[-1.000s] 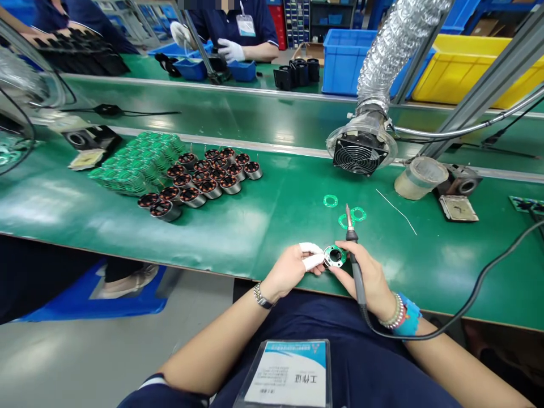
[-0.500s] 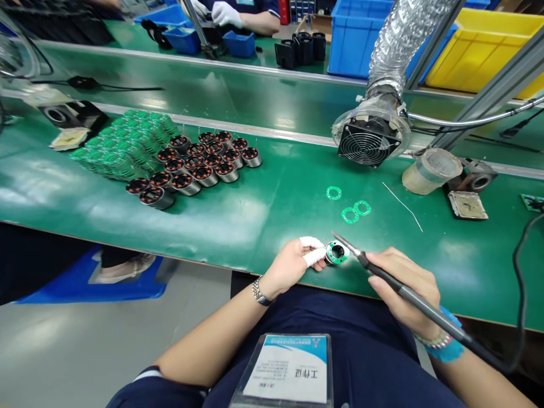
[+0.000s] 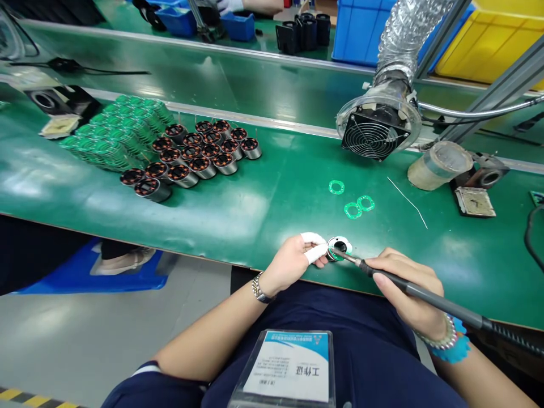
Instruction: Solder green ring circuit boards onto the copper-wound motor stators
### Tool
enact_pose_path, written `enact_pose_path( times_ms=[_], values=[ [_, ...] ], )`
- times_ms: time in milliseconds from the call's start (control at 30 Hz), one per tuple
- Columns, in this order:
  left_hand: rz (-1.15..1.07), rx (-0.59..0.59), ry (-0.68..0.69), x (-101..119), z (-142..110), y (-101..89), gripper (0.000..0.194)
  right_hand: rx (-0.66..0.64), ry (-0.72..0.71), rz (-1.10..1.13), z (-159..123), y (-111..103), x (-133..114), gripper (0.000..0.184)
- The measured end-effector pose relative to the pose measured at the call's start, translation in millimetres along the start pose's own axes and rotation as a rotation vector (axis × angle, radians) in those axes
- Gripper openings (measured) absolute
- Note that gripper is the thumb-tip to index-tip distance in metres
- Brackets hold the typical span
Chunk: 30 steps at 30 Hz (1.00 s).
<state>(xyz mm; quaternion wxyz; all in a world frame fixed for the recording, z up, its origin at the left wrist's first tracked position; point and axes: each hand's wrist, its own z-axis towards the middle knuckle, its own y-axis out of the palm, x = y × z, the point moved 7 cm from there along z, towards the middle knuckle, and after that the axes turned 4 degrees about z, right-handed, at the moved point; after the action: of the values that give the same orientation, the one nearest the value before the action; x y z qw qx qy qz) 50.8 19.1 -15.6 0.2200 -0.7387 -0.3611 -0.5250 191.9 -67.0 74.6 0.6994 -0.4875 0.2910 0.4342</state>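
Note:
My left hand (image 3: 296, 262), with white finger cots on two fingers, pinches the left side of a motor stator (image 3: 339, 245) near the bench's front edge. A ring-shaped green circuit board tops the stator, partly hidden by the iron. In my right hand (image 3: 408, 292) is a soldering iron (image 3: 429, 296), held like a pen from the right. Its tip reaches the board on the stator; whether it touches a pad I cannot tell. Just beyond lie three loose ring boards (image 3: 352, 211), two of them touching, and a bent length of solder wire (image 3: 407, 202).
Several copper-wound stators (image 3: 202, 165) stand at the left beside stacked green boards (image 3: 117, 133). A fume extractor fan (image 3: 374, 137) hangs low at the back. To the right are a round tub (image 3: 440, 165) and a soldering iron stand (image 3: 476, 202). A co-worker's gloved hand shows across the bench.
My right hand has lowered the soldering iron, bringing its tip from above the stator down onto the board area. My left hand keeps its hold. The view has tilted slightly downward.

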Motion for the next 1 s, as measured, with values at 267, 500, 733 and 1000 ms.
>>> enact_pose_path(
  times_ms=[267,500,733,1000],
  values=[
    [-0.002,-0.01,0.011,0,0,0.1,0.018,0.017,-0.032,-0.029,1,-5,1,0.027],
    [-0.034,-0.007,0.015,-1,2,1.4,0.016,-0.296,-0.087,-0.13,27,23,20,0.031],
    [-0.258,0.034,-0.083,-13,-10,0.5,0.026,-0.244,-0.025,-0.179,25,30,36,0.034],
    [-0.314,0.08,-0.086,-14,-14,13.1,0.021,0.001,0.006,-0.295,3,33,31,0.034]
  ],
)
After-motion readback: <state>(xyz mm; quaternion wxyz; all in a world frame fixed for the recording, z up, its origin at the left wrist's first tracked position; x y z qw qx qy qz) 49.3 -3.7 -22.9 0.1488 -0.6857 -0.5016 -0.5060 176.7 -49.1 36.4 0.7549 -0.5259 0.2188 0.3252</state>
